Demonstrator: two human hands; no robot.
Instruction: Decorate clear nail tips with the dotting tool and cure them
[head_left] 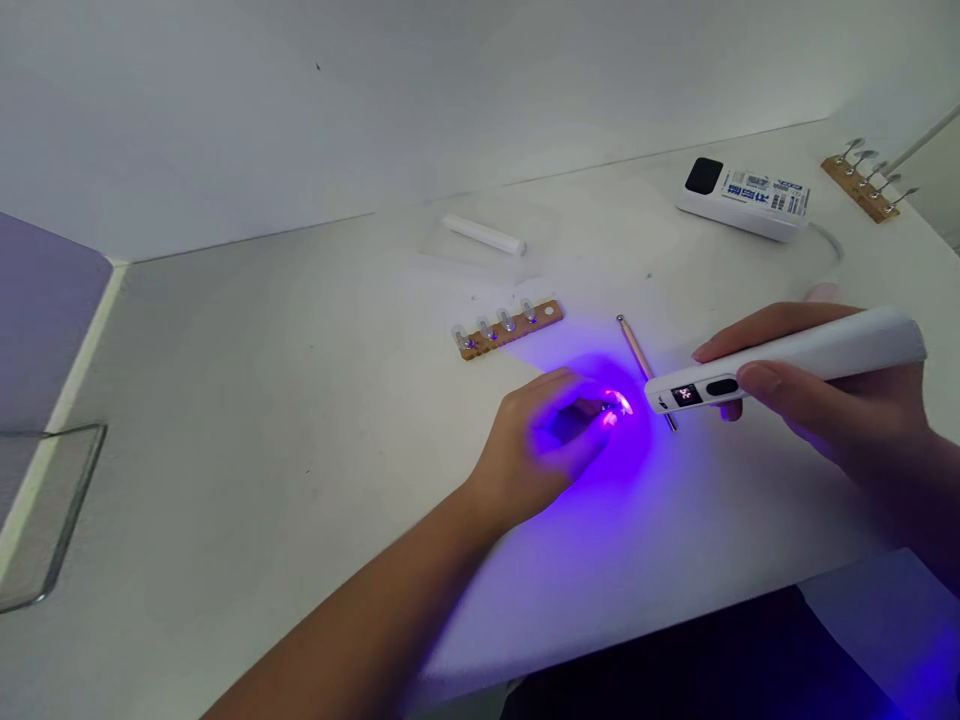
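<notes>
My right hand (817,400) is wrapped round a white handheld UV lamp (825,345), thumb close to its black button, with a small lit display near the tip. The lamp points left and throws violet light on my left hand (532,440). That hand is closed in a pinch, its fingertips glowing pink around something small that glare hides. Between the two hands lies a dotting tool (636,350) with a ball end, partly behind the lamp. Just beyond my left hand, a notched wooden strip (510,332) carries several small clear pieces.
Farther back, a white stick (484,236) lies by a clear sheet. A white labelled device (746,200) with a cable stands at the back right, near another wooden strip (859,188) with small stalked pieces. A metal-edged frame (75,510) is at the left.
</notes>
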